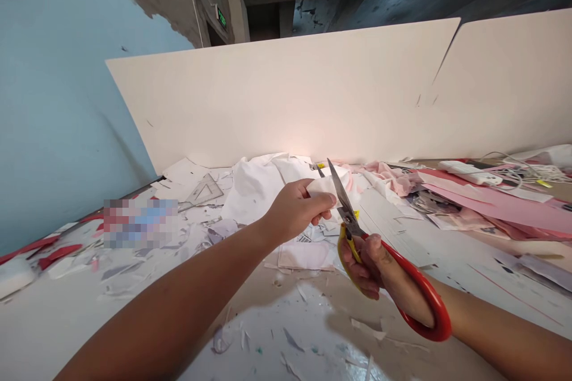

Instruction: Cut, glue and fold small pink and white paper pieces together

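My left hand [297, 211] pinches a small piece of white paper or cloth [322, 189] between thumb and fingers. My right hand [378, 268] is closed around large scissors [346, 205] with red and yellow plastic handles. Their steel blades stand slightly apart and point up and away, right next to the white piece. I cannot tell whether the blades are cutting it. A heap of white material [254, 190] lies behind my left hand, and a folded white sheet [306, 256] lies below it.
Paper scraps litter the white table [286, 333]. A clear set square [205, 190] lies at the back left, pink sheets [487, 202] and a power strip [469, 172] with cables at the right. A tall white board [286, 95] stands behind, beside a blue wall [58, 101].
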Demonstrator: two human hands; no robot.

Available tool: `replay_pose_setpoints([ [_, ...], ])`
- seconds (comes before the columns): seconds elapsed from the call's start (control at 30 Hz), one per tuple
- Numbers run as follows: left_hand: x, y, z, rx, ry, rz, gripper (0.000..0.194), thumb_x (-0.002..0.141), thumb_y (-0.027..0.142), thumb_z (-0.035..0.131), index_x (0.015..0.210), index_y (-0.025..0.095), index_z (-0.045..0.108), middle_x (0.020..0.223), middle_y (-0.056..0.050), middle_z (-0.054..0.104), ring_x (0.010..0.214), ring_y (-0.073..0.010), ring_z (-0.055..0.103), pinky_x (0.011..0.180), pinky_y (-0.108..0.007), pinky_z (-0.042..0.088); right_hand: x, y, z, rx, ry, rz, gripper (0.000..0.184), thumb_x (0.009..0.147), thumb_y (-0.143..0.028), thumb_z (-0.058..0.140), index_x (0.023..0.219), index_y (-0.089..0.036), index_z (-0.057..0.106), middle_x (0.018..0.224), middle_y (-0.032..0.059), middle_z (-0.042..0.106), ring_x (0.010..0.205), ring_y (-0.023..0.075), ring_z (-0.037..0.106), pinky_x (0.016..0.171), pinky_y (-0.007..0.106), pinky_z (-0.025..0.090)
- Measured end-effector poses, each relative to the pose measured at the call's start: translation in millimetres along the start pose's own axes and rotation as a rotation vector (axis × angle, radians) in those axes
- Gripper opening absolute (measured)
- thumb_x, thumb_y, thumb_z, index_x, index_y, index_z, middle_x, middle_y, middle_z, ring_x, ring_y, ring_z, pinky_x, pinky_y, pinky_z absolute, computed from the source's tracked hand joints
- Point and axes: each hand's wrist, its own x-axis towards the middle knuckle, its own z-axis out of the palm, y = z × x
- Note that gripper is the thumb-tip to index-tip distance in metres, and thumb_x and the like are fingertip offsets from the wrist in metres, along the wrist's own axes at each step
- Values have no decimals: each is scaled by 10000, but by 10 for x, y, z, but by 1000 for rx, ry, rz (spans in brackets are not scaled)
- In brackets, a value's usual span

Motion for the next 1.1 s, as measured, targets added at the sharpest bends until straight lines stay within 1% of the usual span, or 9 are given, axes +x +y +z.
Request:
replay_pose_setpoints([
  [0.2,-4,-6,1,-5,-8,8,130,690,280,581,660,162,533,547,21,552,456,-62,432,444,-204,355,2,-60,30,-10,4,9,557,707,-762,219,677,-212,304,591,-75,231,472,69,153,420,212,183],
  [0.3,-5,-5,-3,-5,-13,7,130,694,278,578,663,160,535,549,20,552,463,-61,435,449,-200,360,-3,-53,36,-25,18,20,556,707,-763,221,675,-213,301,590,-74,233,469,68,154,418,214,177],
  [0.43,-5,0,-14,-7,-4,11,132,691,277,581,658,157,537,551,17,550,461,-60,433,448,-200,359,-12,-68,42,-90,72,7,535,741,-732,218,675,-211,317,565,-72,255,450,68,173,407,216,192],
  [0.63,6,-12,-13,-11,2,18,148,693,296,584,663,159,537,549,19,550,464,-62,438,447,-199,363,-7,-32,5,-222,108,-26,505,803,-664,189,652,-208,345,487,-69,308,388,69,239,383,219,233],
  [0.8,5,-26,-11,-14,7,27,135,694,276,578,649,160,527,547,23,549,460,-58,437,448,-194,361,-10,-55,-3,-260,127,48,545,773,-700,174,653,-202,361,430,-76,362,334,66,325,394,216,304],
  [0.9,2,-23,-15,-17,2,27,135,695,273,576,645,160,521,544,26,543,467,-58,437,451,-191,358,-21,-97,14,-254,127,94,553,763,-710,192,645,-199,368,414,-75,376,324,71,365,404,223,335],
  [0.97,-1,-22,-19,-17,-8,20,140,698,281,576,651,161,521,548,27,541,473,-58,437,458,-191,359,-15,-104,17,-209,166,69,544,768,-702,213,659,-199,389,417,-77,377,323,71,370,397,218,330],
  [1.03,-4,-26,-17,5,-57,5,158,699,295,579,643,160,519,550,28,536,475,-58,432,459,-192,354,5,-98,2,-134,238,10,527,766,-695,263,697,-198,425,443,-72,399,351,80,410,404,216,333],
  [1.1,-13,-33,-4,47,-205,-41,158,694,294,587,642,156,531,550,25,532,474,-60,425,455,-194,345,37,-90,-32,-46,303,-44,515,749,-692,324,737,-195,457,486,-56,447,404,101,478,425,222,350],
])
